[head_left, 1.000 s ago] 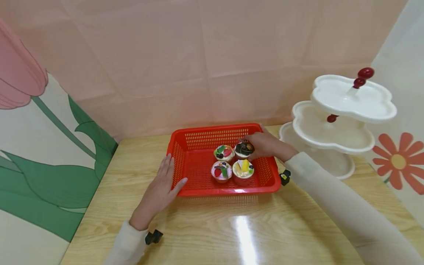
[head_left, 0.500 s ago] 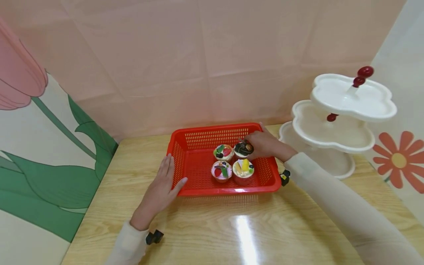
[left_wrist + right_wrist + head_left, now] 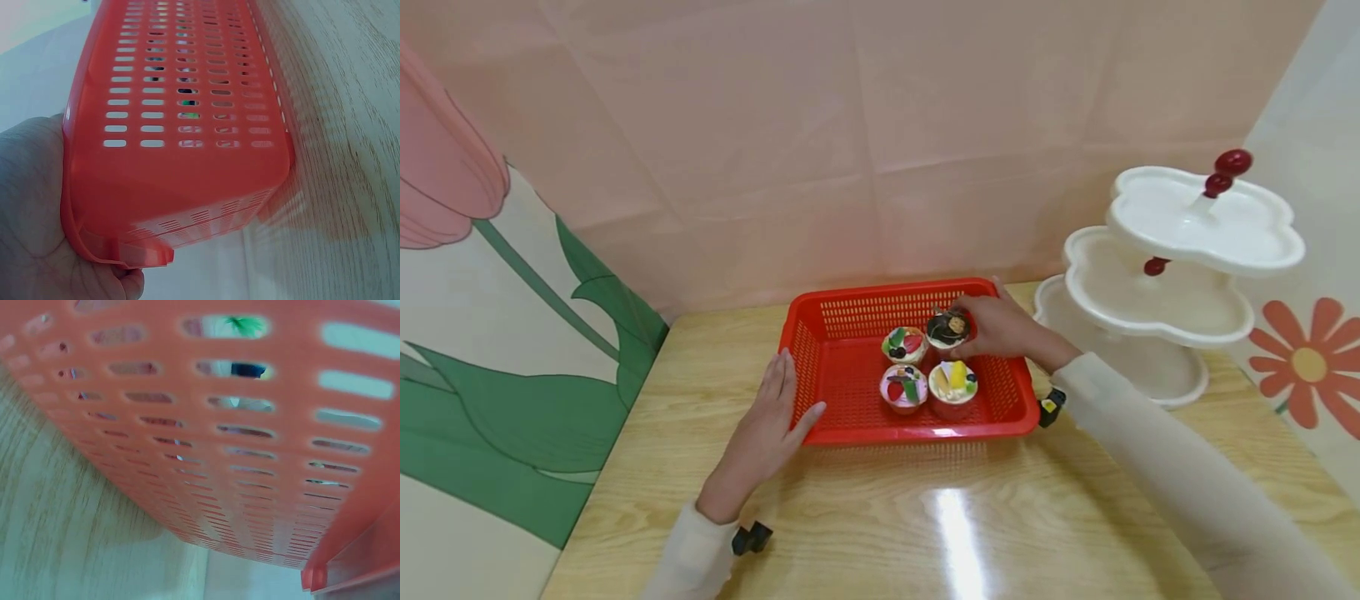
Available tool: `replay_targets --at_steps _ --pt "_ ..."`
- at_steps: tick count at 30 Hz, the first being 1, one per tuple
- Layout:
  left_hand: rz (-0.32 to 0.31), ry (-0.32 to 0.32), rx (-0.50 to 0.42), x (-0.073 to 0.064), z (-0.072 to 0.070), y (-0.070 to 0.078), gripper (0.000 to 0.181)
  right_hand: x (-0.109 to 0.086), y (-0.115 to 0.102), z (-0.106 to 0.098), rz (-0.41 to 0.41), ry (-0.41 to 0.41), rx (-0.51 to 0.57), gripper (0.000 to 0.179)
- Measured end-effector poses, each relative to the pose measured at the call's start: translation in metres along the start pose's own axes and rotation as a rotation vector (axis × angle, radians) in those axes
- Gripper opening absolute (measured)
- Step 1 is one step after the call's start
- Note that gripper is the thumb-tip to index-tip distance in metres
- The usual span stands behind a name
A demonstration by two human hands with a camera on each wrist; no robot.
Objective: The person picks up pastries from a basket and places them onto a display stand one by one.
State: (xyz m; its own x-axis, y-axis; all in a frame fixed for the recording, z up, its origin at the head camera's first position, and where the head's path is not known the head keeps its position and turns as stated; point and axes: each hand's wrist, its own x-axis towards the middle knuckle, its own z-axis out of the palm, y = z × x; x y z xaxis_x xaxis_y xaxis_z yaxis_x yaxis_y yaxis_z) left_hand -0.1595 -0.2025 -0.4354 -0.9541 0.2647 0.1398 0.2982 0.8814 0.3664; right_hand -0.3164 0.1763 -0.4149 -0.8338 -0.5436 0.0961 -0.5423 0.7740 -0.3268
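Note:
A red plastic basket (image 3: 842, 375) stands on the table with several cupcakes in its right half. At the back right of the group, my right hand (image 3: 1000, 325) reaches over the rim and pinches the chocolate-topped cupcake (image 3: 947, 332). Close around it are a cupcake with strawberry and green leaf (image 3: 903, 344), a pink-cream cupcake (image 3: 903, 390) and a yellow-fruit cupcake (image 3: 952, 383). My left hand (image 3: 760, 421) rests with straight fingers on the basket's left rim, its palm against the rim in the left wrist view. The right wrist view shows mostly the basket's slotted wall (image 3: 281, 425), hiding the hand.
A white three-tier stand (image 3: 1157, 287) with scalloped plates and red knobs stands right of the basket, near my right forearm. The wooden table (image 3: 865, 517) extends in front of the basket, and a pink backdrop (image 3: 850, 150) hangs close behind it.
The chocolate-topped cupcake has shifted slightly up and left in the view with my right hand, and its topping shows more. The left hand stays on the rim.

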Motion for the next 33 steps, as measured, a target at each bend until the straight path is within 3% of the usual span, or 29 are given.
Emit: replay_targets --at_steps 7,11,18,25,33 --pt "0.011 0.009 -0.006 0.001 -0.003 0.000 0.090 -0.006 0.002 -0.003 0.030 0.108 0.297 0.073" --pt "0.019 0.021 -0.005 0.000 -0.001 0.000 0.090 -0.012 0.005 -0.004 0.048 0.139 0.404 0.071" --pt "0.009 0.024 -0.022 -0.003 0.002 0.002 0.089 -0.026 -0.004 -0.010 0.153 0.222 0.522 0.075" --pt "0.010 0.013 -0.032 -0.005 0.002 0.002 0.090 -0.043 -0.012 -0.024 0.169 0.280 0.596 0.078" --pt "0.035 0.055 -0.032 -0.002 0.001 0.001 0.089 -0.058 -0.021 -0.047 0.150 0.301 0.645 0.072"
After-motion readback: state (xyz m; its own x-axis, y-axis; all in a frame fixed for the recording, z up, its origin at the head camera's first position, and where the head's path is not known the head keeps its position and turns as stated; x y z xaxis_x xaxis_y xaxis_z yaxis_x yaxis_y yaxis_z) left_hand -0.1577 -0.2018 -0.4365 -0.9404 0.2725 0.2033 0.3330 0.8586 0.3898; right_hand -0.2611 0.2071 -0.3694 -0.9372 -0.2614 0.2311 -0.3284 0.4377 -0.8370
